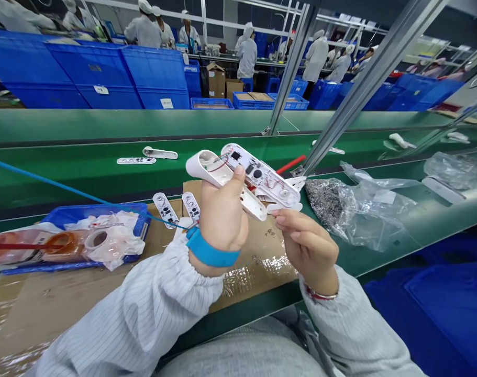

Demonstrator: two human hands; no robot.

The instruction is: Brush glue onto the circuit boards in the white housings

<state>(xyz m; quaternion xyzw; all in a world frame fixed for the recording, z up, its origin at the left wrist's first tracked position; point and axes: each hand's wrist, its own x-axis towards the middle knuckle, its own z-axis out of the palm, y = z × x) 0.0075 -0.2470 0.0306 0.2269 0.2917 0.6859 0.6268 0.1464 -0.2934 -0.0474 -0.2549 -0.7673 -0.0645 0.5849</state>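
Observation:
My left hand point(222, 214) is closed around a white plastic housing point(207, 167), held up over the bench with its hollow side showing. A white circuit board point(262, 178) with red wires lies tilted across that housing. My right hand point(307, 246) sits just below the board's right end, fingers pinched on a small white part point(286, 208) there. A blue wrist strap point(209, 252) circles my left wrist, and its blue cord point(45, 181) runs off to the left.
Two more circuit boards point(165, 209) lie on the cardboard mat point(257, 251). A blue tray point(75, 214) with tape rolls sits at left. A clear bag of small parts point(340, 204) lies at right. White housings point(159, 153) rest on the green conveyor point(65, 173). Several workers stand beyond.

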